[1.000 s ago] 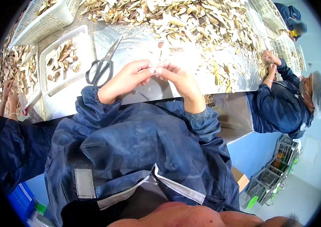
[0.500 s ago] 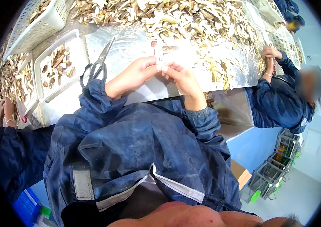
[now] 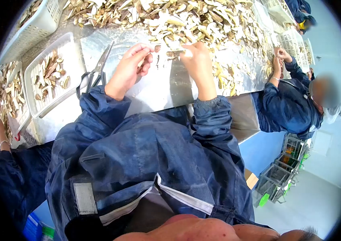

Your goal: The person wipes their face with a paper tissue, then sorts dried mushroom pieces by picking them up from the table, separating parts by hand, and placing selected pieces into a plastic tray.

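Observation:
My left hand [image 3: 132,66] is raised over the metal table with its fingers curled in and the thumb pressed to the forefinger. Whatever it may hold is too small to make out. At the near edge of the heap of sliced mushrooms [image 3: 178,21], my right hand [image 3: 199,66] points down with its fingertips together on a pale mushroom slice [image 3: 186,52]. Small dark brown pieces [image 3: 172,54] lie on the table between both hands. Black-handled scissors [image 3: 96,74] rest just left of my left wrist, blades pointing away.
A white tray [image 3: 29,86] with some brown slices stands at left, beside a white perforated basket [image 3: 38,30]. Loose yellowish slices [image 3: 223,78] lie right of my right hand. A co-worker in blue [image 3: 289,100] works at right; another person's hand [image 3: 0,130] shows at far left.
My hands were together at the fingertips over a small pale piece. They have parted: the left moved left, the right moved up and right to the heap's edge. The view shifted slightly.

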`<action>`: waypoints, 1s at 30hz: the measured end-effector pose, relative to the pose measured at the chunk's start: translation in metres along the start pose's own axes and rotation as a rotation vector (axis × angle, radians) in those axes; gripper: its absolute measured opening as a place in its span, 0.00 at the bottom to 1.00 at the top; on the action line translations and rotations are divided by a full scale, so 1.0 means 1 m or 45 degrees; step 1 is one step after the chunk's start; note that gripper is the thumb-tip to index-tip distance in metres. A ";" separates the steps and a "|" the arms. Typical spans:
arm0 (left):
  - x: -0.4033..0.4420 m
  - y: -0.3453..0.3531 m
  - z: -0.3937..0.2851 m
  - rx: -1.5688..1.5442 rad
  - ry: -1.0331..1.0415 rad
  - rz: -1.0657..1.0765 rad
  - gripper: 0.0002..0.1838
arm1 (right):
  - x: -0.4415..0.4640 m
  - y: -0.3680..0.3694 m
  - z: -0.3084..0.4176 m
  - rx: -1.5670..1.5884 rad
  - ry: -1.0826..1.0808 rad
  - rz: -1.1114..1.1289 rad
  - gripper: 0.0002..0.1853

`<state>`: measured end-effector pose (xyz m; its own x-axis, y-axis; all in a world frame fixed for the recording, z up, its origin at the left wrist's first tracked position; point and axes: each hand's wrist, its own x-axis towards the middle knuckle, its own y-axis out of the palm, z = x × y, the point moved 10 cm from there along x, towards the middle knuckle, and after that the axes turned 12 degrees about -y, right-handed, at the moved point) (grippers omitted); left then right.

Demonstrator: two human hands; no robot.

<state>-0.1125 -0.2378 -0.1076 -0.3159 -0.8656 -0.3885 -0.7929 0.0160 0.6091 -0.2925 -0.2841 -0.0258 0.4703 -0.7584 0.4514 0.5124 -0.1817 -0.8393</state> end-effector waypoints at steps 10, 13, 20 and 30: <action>-0.002 0.000 0.000 0.004 0.015 0.006 0.08 | -0.009 0.009 -0.020 0.208 0.343 0.176 0.10; -0.004 0.003 0.001 0.043 -0.011 0.007 0.10 | -0.002 -0.002 -0.003 0.345 0.274 0.031 0.12; -0.003 0.025 0.020 0.114 -0.092 0.141 0.14 | 0.008 -0.005 0.062 0.435 0.075 -0.023 0.14; -0.004 0.022 0.018 0.136 -0.078 0.143 0.12 | -0.006 0.017 0.060 0.979 0.320 0.085 0.13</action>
<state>-0.1381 -0.2253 -0.1056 -0.4338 -0.8236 -0.3655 -0.8009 0.1666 0.5752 -0.2438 -0.2450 -0.0242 0.3885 -0.8870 0.2496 0.8824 0.2802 -0.3779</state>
